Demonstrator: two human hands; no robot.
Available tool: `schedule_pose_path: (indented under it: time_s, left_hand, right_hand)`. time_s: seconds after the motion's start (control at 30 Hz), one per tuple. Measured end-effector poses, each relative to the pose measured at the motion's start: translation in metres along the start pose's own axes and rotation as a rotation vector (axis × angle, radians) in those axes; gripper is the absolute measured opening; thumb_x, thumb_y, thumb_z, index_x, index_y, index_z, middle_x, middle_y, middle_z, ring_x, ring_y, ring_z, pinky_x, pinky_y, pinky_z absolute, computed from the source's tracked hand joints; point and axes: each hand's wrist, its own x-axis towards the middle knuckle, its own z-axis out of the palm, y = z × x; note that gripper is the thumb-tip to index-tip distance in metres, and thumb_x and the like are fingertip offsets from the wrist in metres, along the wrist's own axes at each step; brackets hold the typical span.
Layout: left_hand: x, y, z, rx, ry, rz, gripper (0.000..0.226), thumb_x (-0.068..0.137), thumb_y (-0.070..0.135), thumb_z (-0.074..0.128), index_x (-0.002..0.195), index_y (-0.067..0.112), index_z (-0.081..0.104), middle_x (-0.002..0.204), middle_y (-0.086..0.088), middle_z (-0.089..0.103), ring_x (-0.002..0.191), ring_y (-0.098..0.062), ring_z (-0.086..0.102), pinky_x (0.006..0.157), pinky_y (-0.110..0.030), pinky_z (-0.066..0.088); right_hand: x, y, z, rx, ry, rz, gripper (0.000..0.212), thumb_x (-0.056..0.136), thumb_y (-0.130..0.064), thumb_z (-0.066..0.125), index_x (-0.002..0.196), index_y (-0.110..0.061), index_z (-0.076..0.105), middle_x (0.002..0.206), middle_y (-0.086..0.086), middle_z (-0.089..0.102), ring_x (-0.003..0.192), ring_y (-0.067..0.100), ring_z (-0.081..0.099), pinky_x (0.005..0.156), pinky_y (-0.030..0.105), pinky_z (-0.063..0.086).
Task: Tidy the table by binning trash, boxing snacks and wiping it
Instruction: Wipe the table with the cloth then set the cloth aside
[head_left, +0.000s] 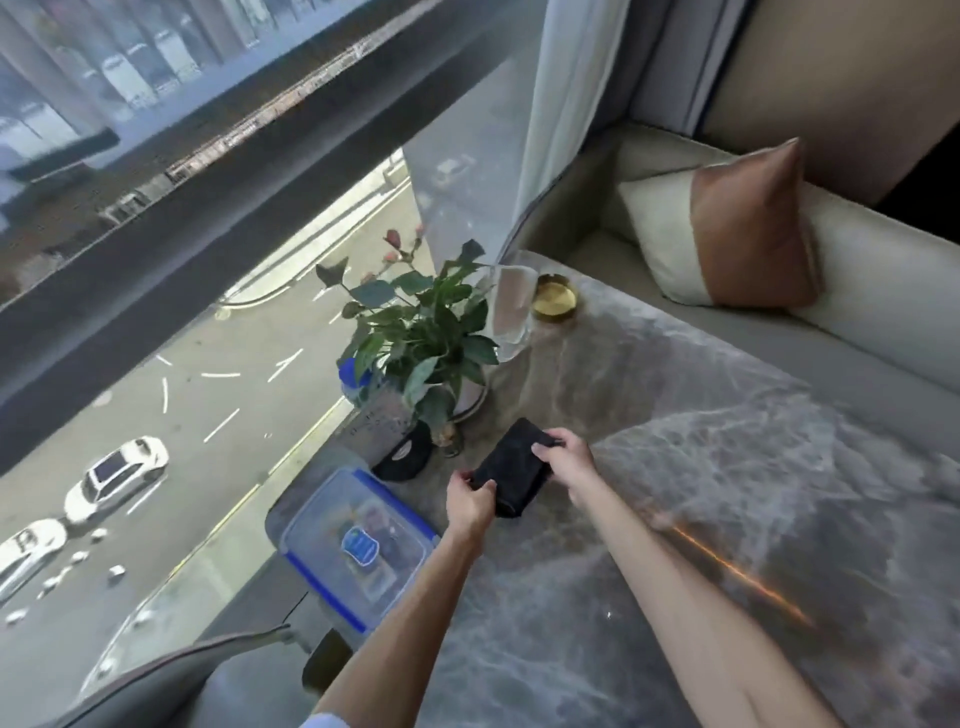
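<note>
Both hands grip a folded black cloth (514, 467) just above the grey marble table (727, 493): the left hand (470, 501) pinches its near end, the right hand (563, 460) its far corner. The cloth hides part of the fingers. At 8 o'clock of it lies a clear lidded plastic box with blue clips (358, 545), its contents blurred, at the table's window-side edge. A potted green plant (426, 332) stands at 11 o'clock. From 3 to 6 o'clock the tabletop lies open.
</note>
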Motion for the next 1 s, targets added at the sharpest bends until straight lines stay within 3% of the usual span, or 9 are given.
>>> schedule_pose_path:
  time_s: [0.1,0.23,0.33,0.47,0.63,0.73,0.87,1.0]
  left_hand:
    - [0.021,0.001,0.006,0.049,0.104,-0.029,0.031,0.090,0.007,0.056,0.120,0.000,0.052,0.121,-0.021,0.061,0.113,-0.033,0.060,0.100,-0.044,0.049]
    - [0.037,-0.004,0.006,0.101,0.101,-0.143,0.033,0.089,0.012,0.055,0.121,0.003,0.050,0.126,-0.020,0.054,0.114,-0.036,0.056,0.098,-0.041,0.050]
    - [0.044,-0.013,0.002,0.206,0.099,-0.235,0.039,0.088,0.019,0.059,0.123,0.004,0.048,0.130,-0.019,0.042,0.115,-0.038,0.053,0.100,-0.044,0.049]
    - [0.053,-0.020,-0.002,0.222,0.133,-0.229,0.037,0.088,0.019,0.063,0.117,0.001,0.050,0.128,-0.022,0.046,0.111,-0.039,0.056,0.098,-0.045,0.050]
    - [0.055,-0.023,-0.006,0.246,0.179,-0.183,0.021,0.090,0.013,0.051,0.110,0.004,0.053,0.119,-0.021,0.051,0.102,-0.038,0.058,0.092,-0.047,0.053]
    - [0.056,-0.024,-0.008,0.271,0.183,-0.156,0.026,0.092,0.013,0.048,0.115,0.003,0.052,0.120,-0.022,0.057,0.108,-0.040,0.057,0.096,-0.046,0.050]
    - [0.053,-0.021,-0.006,0.274,0.165,-0.149,0.033,0.092,0.020,0.052,0.119,0.002,0.046,0.124,-0.024,0.055,0.111,-0.041,0.056,0.098,-0.048,0.049]
    - [0.050,-0.023,-0.006,0.304,0.150,-0.126,0.038,0.087,0.020,0.062,0.115,0.003,0.043,0.118,-0.022,0.055,0.106,-0.041,0.059,0.092,-0.050,0.052]
  right_hand:
    - [0.015,-0.003,0.012,-0.187,0.046,-0.026,0.027,0.086,-0.007,0.067,0.113,-0.009,0.064,0.117,0.014,0.067,0.106,0.029,0.062,0.091,0.041,0.051]
    - [0.031,-0.002,0.015,-0.545,-0.026,-0.090,0.029,0.086,-0.015,0.068,0.115,-0.016,0.065,0.117,0.007,0.068,0.109,0.025,0.062,0.089,0.029,0.047]
    - [0.040,-0.002,0.013,-0.720,-0.054,-0.114,0.029,0.086,-0.029,0.068,0.113,-0.020,0.067,0.116,0.004,0.069,0.110,0.024,0.062,0.095,0.034,0.049]
    - [0.045,-0.005,0.017,-0.855,0.045,-0.208,0.019,0.086,-0.035,0.066,0.099,-0.022,0.068,0.111,0.005,0.067,0.112,0.027,0.058,0.091,0.037,0.050]
    - [0.055,-0.009,0.017,-0.841,0.053,-0.067,0.019,0.086,-0.036,0.066,0.093,-0.020,0.073,0.113,0.007,0.070,0.113,0.029,0.061,0.091,0.035,0.050]
    - [0.051,-0.002,0.011,-0.984,0.040,-0.012,0.019,0.086,-0.040,0.066,0.085,-0.022,0.073,0.115,0.010,0.068,0.118,0.032,0.057,0.090,0.038,0.050]
    - [0.049,0.001,0.012,-1.047,0.090,-0.132,0.025,0.088,-0.042,0.064,0.098,-0.020,0.070,0.121,0.007,0.060,0.125,0.031,0.046,0.096,0.042,0.045]
    - [0.052,0.003,0.016,-1.003,0.026,-0.173,0.026,0.088,-0.036,0.066,0.106,-0.019,0.064,0.114,0.005,0.066,0.115,0.029,0.056,0.090,0.038,0.048]
